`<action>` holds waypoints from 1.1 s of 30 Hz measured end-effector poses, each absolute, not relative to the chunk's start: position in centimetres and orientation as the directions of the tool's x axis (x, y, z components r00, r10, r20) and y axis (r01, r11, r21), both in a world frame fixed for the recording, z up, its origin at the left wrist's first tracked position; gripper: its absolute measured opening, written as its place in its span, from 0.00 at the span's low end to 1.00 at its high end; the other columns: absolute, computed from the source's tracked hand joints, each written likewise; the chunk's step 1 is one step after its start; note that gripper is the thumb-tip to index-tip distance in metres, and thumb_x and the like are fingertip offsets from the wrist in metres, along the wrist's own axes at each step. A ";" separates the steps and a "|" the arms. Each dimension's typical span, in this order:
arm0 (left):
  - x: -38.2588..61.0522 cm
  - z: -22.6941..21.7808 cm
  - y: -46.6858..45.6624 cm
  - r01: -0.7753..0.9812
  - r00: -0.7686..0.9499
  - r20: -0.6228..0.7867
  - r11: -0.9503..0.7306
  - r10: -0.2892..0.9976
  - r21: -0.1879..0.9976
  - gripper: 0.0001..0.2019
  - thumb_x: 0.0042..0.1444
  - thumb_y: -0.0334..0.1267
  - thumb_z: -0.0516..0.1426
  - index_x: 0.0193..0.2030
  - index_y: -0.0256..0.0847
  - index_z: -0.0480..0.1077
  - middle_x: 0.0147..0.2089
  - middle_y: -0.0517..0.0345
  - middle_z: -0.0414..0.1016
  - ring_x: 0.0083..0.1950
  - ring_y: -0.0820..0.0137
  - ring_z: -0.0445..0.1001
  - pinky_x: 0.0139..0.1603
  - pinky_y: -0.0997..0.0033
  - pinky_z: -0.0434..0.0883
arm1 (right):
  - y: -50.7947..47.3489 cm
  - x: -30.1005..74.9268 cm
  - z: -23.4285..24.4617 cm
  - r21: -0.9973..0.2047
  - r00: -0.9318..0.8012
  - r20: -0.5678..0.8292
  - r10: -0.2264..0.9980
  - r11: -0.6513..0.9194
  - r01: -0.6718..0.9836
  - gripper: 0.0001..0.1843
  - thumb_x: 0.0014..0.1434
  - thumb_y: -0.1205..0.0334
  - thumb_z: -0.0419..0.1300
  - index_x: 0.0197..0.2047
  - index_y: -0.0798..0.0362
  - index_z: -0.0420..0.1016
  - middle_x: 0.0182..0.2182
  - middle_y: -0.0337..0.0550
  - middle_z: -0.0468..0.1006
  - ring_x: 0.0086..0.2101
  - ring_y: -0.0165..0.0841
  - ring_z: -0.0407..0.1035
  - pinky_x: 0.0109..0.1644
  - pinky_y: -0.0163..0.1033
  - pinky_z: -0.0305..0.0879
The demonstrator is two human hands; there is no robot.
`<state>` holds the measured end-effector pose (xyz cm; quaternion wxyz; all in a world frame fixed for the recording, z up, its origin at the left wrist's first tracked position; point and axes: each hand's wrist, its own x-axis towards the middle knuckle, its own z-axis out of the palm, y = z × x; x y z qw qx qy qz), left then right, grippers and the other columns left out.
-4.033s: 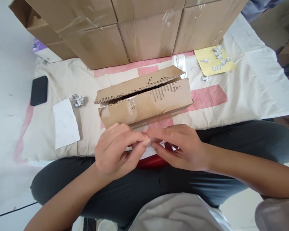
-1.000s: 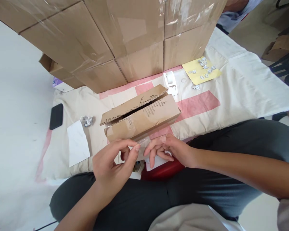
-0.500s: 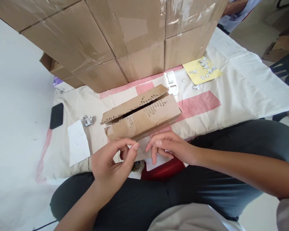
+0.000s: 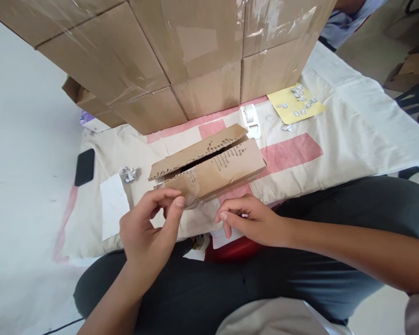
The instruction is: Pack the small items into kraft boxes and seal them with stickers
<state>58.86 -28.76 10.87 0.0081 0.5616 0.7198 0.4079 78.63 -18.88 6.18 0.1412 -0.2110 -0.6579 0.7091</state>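
Note:
My left hand (image 4: 153, 218) is closed in a pinch, thumb against forefinger, at the near left side of a cardboard box (image 4: 226, 170). From its fingertips a piece of clear tape (image 4: 192, 203) spreads along the near edge of the box; its outline is faint. My right hand (image 4: 244, 216) hovers nearer to me, off the box, with its fingers curled and thumb pressed to the forefinger. What lies between them, if anything, cannot be made out. The box has torn, ragged flaps with a dark gap between them.
Behind stands a wall of taped cartons (image 4: 206, 88). A white tape dispenser (image 4: 250, 122) sits beyond the box. Small cut pieces lie on a yellow sheet (image 4: 309, 116). At left are a phone (image 4: 84, 167), white paper (image 4: 114, 204) and crumpled paper (image 4: 128, 174). Another person's arm shows top right.
My left hand has moved left and slightly up, the clear tape with it, toward the box's near edge. My right hand has curled its fingers closer together and shifted slightly right.

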 end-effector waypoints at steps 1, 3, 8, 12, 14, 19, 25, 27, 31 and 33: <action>58.7 10.9 -28.7 0.817 -0.385 0.471 0.056 0.793 0.574 0.03 0.64 0.38 0.60 0.43 0.45 0.75 0.28 0.66 0.72 0.28 0.76 0.69 0.31 0.73 0.69 | -18.9 78.7 6.1 -0.995 -0.869 -0.098 0.485 -0.065 0.076 0.13 0.67 0.61 0.55 0.33 0.56 0.76 0.23 0.40 0.79 0.22 0.26 0.62 0.27 0.33 0.57; 58.0 10.8 -28.2 0.864 -0.385 0.548 0.081 0.743 0.497 0.06 0.65 0.40 0.58 0.48 0.48 0.73 0.30 0.65 0.72 0.31 0.72 0.71 0.36 0.68 0.70 | -18.9 78.8 5.9 -0.998 -0.867 -0.067 0.494 -0.018 0.066 0.14 0.67 0.62 0.54 0.32 0.55 0.75 0.23 0.40 0.79 0.23 0.26 0.63 0.27 0.33 0.57; 55.0 10.3 -26.2 0.972 -0.163 0.603 0.024 0.781 0.232 0.16 0.62 0.40 0.61 0.56 0.49 0.71 0.54 0.51 0.78 0.58 0.54 0.75 0.62 0.46 0.69 | -18.8 79.0 5.8 -0.996 -0.861 0.037 0.508 0.092 0.012 0.16 0.69 0.62 0.53 0.30 0.55 0.74 0.24 0.41 0.79 0.26 0.28 0.70 0.31 0.33 0.62; 53.1 9.8 -25.1 0.947 -0.110 0.451 -0.044 0.886 0.317 0.11 0.66 0.42 0.57 0.53 0.50 0.76 0.63 0.55 0.75 0.66 0.56 0.71 0.69 0.45 0.66 | -18.9 79.1 5.9 -0.991 -0.839 0.095 0.536 0.135 -0.026 0.15 0.71 0.59 0.53 0.35 0.56 0.76 0.24 0.41 0.79 0.25 0.29 0.71 0.30 0.33 0.64; 52.6 9.4 -24.9 0.902 -0.109 0.383 -0.071 0.917 0.425 0.13 0.68 0.43 0.55 0.55 0.50 0.76 0.66 0.56 0.74 0.67 0.59 0.71 0.70 0.48 0.66 | -18.9 79.1 6.3 -0.988 -0.826 0.128 0.549 0.147 -0.055 0.15 0.71 0.59 0.54 0.38 0.56 0.77 0.26 0.41 0.79 0.26 0.29 0.72 0.30 0.33 0.66; 52.2 8.6 -24.4 0.792 -0.186 0.319 -0.050 0.929 0.609 0.13 0.67 0.42 0.56 0.53 0.52 0.79 0.60 0.57 0.76 0.61 0.61 0.70 0.63 0.55 0.70 | -18.8 78.8 8.8 -0.934 -0.751 0.313 0.581 0.332 -0.133 0.11 0.72 0.63 0.55 0.41 0.52 0.79 0.31 0.42 0.80 0.32 0.30 0.75 0.36 0.34 0.69; 53.3 8.7 -24.7 0.693 -0.189 0.214 -0.024 0.958 0.720 0.12 0.60 0.44 0.61 0.51 0.50 0.78 0.49 0.55 0.72 0.54 0.61 0.70 0.55 0.58 0.71 | -18.2 77.2 12.1 -0.887 -0.650 0.373 0.662 0.460 -0.041 0.11 0.70 0.63 0.57 0.39 0.49 0.82 0.45 0.47 0.81 0.48 0.38 0.76 0.49 0.43 0.71; 54.1 8.7 -24.9 0.673 -0.202 0.193 -0.008 0.960 0.740 0.13 0.60 0.46 0.62 0.50 0.48 0.76 0.49 0.55 0.69 0.53 0.61 0.71 0.54 0.58 0.71 | -17.7 76.3 12.6 -0.905 -0.628 0.326 0.707 0.426 0.010 0.13 0.69 0.59 0.59 0.35 0.49 0.82 0.45 0.48 0.82 0.51 0.42 0.75 0.46 0.43 0.72; 55.1 8.6 -25.1 0.665 -0.221 0.175 0.016 0.959 0.747 0.18 0.59 0.53 0.63 0.51 0.48 0.73 0.49 0.56 0.68 0.50 0.61 0.73 0.50 0.57 0.72 | -16.5 74.1 13.3 -0.961 -0.582 0.142 0.801 0.252 0.111 0.16 0.63 0.53 0.64 0.25 0.51 0.78 0.33 0.47 0.81 0.32 0.36 0.74 0.27 0.36 0.60; 55.3 8.5 -25.1 0.649 -0.225 0.166 0.020 0.960 0.760 0.20 0.58 0.55 0.64 0.51 0.48 0.72 0.48 0.57 0.67 0.49 0.61 0.74 0.49 0.57 0.72 | -16.1 73.1 13.7 -0.979 -0.570 0.046 0.820 0.149 0.136 0.19 0.58 0.52 0.67 0.21 0.53 0.74 0.27 0.44 0.79 0.21 0.28 0.63 0.22 0.35 0.49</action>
